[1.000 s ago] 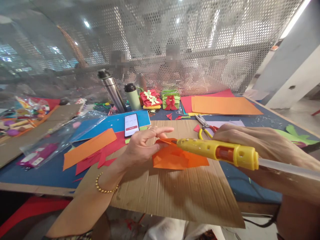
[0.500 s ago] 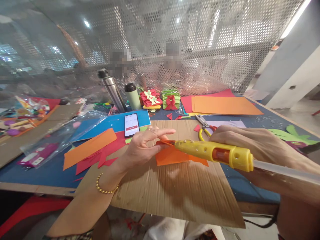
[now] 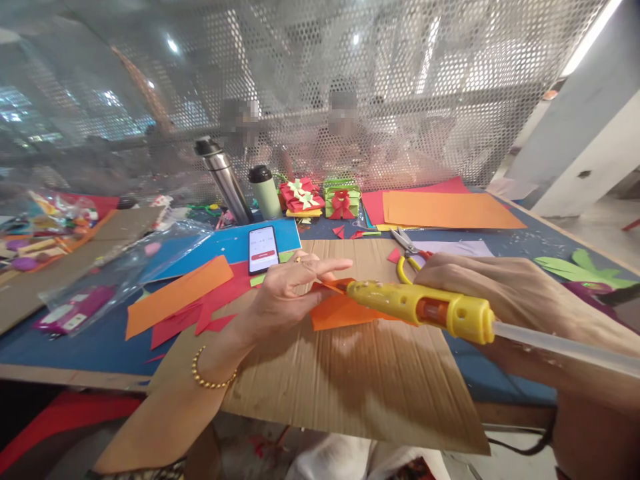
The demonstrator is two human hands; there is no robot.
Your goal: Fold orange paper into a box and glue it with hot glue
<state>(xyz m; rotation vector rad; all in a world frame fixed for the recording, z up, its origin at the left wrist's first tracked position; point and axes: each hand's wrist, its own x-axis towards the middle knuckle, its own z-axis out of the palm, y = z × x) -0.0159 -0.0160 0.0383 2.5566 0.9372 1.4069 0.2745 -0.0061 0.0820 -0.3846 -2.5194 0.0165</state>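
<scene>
My right hand is wrapped round a yellow hot glue gun, with a clear glue stick poking out of its back end. The gun's nozzle points left and meets a folded orange paper. At the paper's left edge, my left hand pinches it between thumb and fingers, with the index finger stretched out above. Under the paper lies a brown cardboard sheet. Behind my right hand rest scissors with yellow and red handles, partly covered by the hand.
A phone lies on blue card beyond my left hand, near orange and red paper strips. A steel flask, a green bottle, paper boxes with bows and orange sheets stand or lie farther back.
The glue gun and my right hand have shifted slightly left, with the nozzle along the orange paper's fold. My left hand has hardly moved.
</scene>
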